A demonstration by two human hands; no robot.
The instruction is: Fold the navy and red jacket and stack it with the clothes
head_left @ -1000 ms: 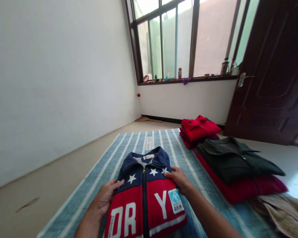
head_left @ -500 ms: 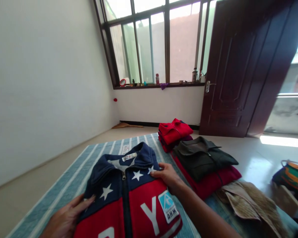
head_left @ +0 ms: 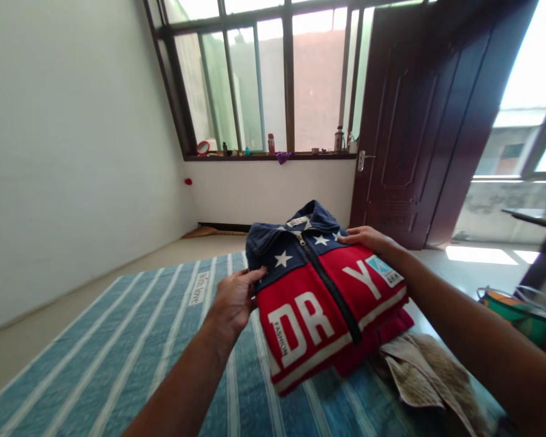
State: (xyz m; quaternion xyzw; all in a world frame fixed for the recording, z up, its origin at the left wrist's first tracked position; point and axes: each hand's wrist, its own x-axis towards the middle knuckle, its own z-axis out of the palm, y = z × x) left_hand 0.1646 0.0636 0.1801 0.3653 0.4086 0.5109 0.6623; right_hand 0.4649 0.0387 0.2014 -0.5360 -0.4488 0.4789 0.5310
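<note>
Between my two hands hangs a folded zip-up jacket (head_left: 318, 285), red below and navy with white stars at the collar, lettered "DRY" in white. My left hand (head_left: 236, 294) grips its left edge by the shoulder, thumb on top. At the opposite shoulder my right hand (head_left: 368, 238) holds the other edge. The jacket is raised above the bed and hides most of the clothes behind it. Under its lower right side shows part of a dark red folded garment (head_left: 391, 328).
A blue bed cover with white stripes (head_left: 164, 340) spreads below. A tan fleece-like cloth (head_left: 430, 379) lies at the bed's right side. Beyond are a dark red door (head_left: 404, 133), a window sill with small items (head_left: 255, 156), and a colourful bag (head_left: 519, 315) at the right.
Both hands have lifted the folded jacket off the bed and carried it to the right, over the clothes piles. The view has turned slightly right.
</note>
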